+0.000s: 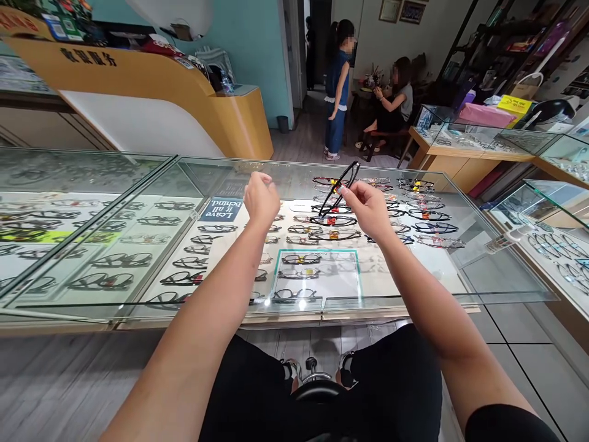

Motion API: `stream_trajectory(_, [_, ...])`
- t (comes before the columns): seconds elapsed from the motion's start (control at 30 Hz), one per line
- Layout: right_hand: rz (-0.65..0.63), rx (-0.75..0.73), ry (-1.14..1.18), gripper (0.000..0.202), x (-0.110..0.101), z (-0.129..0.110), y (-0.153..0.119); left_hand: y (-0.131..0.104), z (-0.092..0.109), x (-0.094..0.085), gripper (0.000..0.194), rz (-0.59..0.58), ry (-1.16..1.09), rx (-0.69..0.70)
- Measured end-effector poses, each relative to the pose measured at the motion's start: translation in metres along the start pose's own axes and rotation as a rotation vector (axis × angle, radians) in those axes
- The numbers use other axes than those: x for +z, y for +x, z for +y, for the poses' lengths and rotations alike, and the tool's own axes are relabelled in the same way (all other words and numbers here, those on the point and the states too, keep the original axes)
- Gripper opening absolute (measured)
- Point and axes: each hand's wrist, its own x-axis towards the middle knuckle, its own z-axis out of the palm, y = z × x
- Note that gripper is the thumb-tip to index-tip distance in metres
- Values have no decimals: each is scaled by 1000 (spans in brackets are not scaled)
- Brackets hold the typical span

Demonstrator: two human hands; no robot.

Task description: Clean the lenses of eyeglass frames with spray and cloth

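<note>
My right hand pinches a pair of black eyeglasses at the middle, where a small orange tag shows. The eyeglasses are tilted steeply above the glass counter. To their left, my left hand is raised with its fingers curled closed and turned away from me. Whatever it may hold is hidden, and it is apart from the eyeglasses. Below both hands, rows of eyeglasses lie inside the glass display case, several with coloured tags.
A blue printed card lies in the case on the left. Another display case stands at the back right. Beyond the counter one person stands and another sits. A wooden reception desk is at the back left.
</note>
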Motion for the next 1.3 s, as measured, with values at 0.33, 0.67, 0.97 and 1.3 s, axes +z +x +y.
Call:
stream_trajectory(0.33, [-2, -15, -5, 65, 0, 1, 1, -1, 1, -1, 23, -52, 70, -36])
stream_trajectory(0.67, [-8, -57, -7, 57, 0, 4, 0, -15, 26, -10, 8, -118, -140, 137])
stream_trajectory(0.97, [-98, -107, -18, 60, 1, 2, 2, -60, 75, -16, 46, -571, -671, 313])
stream_trajectory(1.3, [-168, -81, 77, 56, 3, 2, 1, -68, 75, -8, 47, -504, -884, 200])
